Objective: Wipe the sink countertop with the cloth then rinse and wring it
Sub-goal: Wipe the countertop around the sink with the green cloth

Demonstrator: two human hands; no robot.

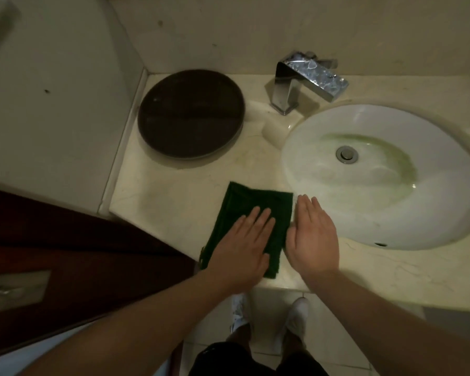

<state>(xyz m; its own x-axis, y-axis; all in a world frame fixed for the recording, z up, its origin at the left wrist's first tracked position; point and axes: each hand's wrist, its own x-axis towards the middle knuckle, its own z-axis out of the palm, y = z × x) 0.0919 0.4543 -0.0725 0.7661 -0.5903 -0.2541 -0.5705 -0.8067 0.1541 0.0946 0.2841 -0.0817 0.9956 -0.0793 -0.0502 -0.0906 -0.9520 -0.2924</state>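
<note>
A folded dark green cloth [258, 204] lies flat on the cream countertop [174, 191], near its front edge and just left of the white oval sink [385, 207]. My left hand [242, 248] rests flat on the cloth's near half, fingers straight and pressing down, not gripping. Beside the cloth's right edge, my right hand [314, 237] lies flat with fingers together, between cloth and sink rim; it holds nothing. The sink bowl shows a greenish stain around the drain [347, 154].
A chrome square tap [304, 77] stands behind the sink at the wall. A round dark tray [190, 112] sits at the back left corner. A dark brown door [65, 253] is on the left. Below the counter edge are white shoes [296, 318] on tiled floor.
</note>
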